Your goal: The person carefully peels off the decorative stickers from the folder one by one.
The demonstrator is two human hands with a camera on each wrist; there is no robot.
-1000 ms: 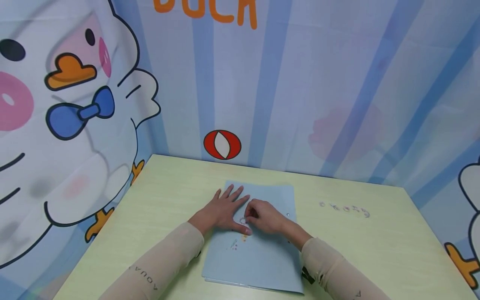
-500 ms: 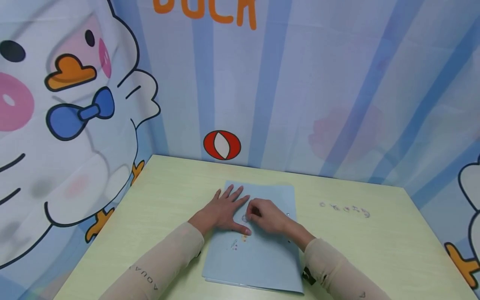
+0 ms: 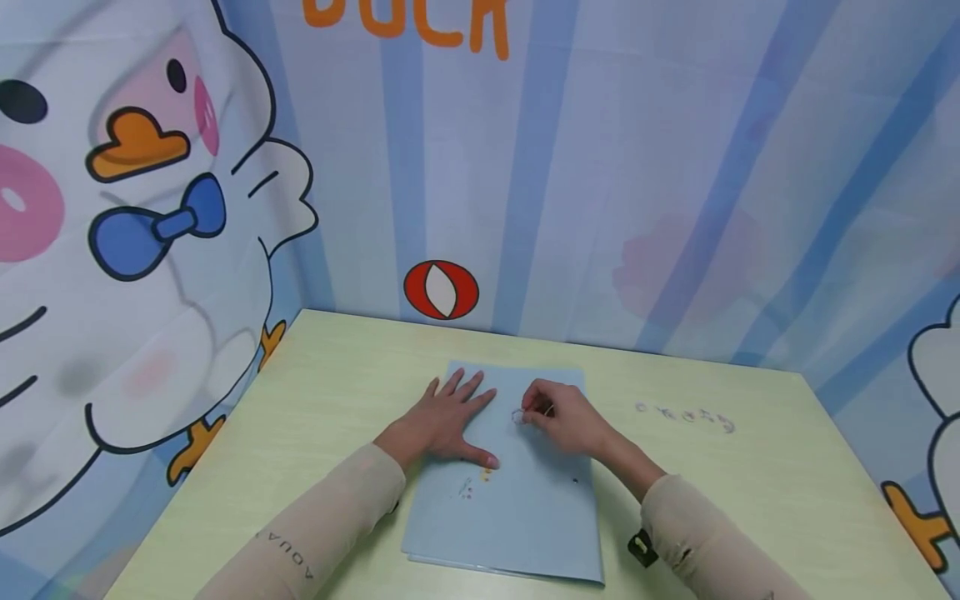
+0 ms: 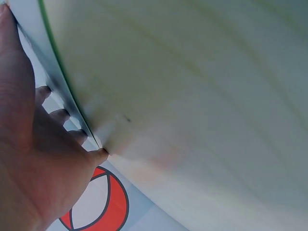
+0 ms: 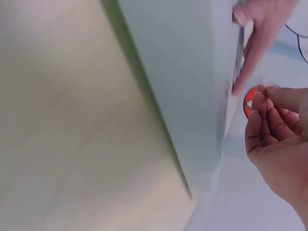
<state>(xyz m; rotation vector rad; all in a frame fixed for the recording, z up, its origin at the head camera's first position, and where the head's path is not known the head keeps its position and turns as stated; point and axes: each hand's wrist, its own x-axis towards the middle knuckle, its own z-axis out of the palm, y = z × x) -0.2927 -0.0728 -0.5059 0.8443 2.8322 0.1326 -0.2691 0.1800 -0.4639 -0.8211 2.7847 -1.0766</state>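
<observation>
A light blue folder lies on the table. My left hand rests flat on its left half, fingers spread. My right hand is raised above the folder's right half and pinches a small clear round piece with a dark outline between thumb and fingertips. In the right wrist view only a thin clear edge of it shows at the fingertips. Small orange marks and a small purple and green figure are on the folder below my left thumb. Their kind is too small to tell.
Right of the folder, several small purplish pieces lie in a row on the pale yellow table. A small dark dot sits near the folder's right edge. A printed cloth backdrop stands behind the table.
My right hand has moved right and slightly away from me, off the spot beside my left hand, carrying the small clear round piece. My left hand has stayed on the folder.
</observation>
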